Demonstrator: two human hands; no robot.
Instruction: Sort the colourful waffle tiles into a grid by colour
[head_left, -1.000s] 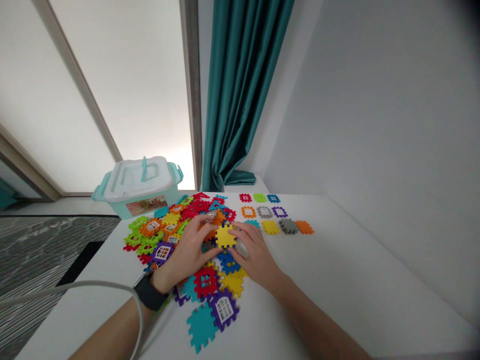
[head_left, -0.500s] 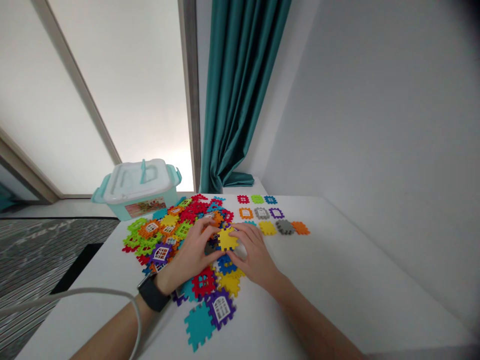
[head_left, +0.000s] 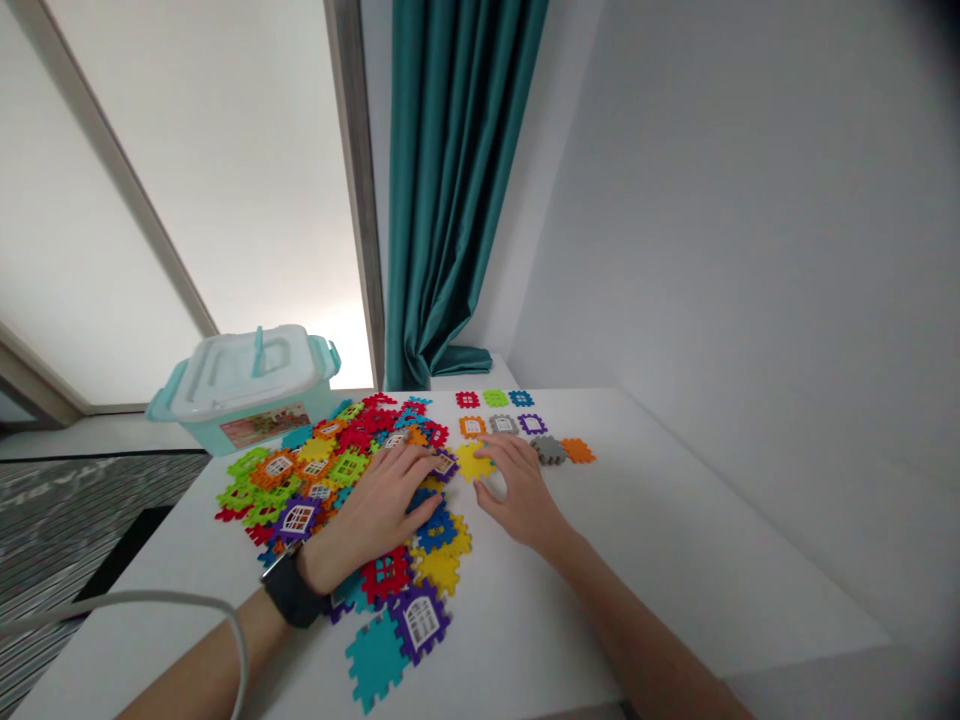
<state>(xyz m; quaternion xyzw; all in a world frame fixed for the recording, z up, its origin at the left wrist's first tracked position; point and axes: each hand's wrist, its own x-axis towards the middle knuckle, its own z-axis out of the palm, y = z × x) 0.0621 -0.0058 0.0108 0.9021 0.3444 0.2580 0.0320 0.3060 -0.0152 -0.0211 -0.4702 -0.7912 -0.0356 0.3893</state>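
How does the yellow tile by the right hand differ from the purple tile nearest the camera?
The yellow tile is solid; the purple tile carries a white window. The yellow one lies at the right hand's fingertips; the purple one overlaps a teal tile at the pile's near edge. Both are notched-edged squares on the white table.

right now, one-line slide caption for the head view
Left hand rests on the tile pile; right hand touches a yellow tile.
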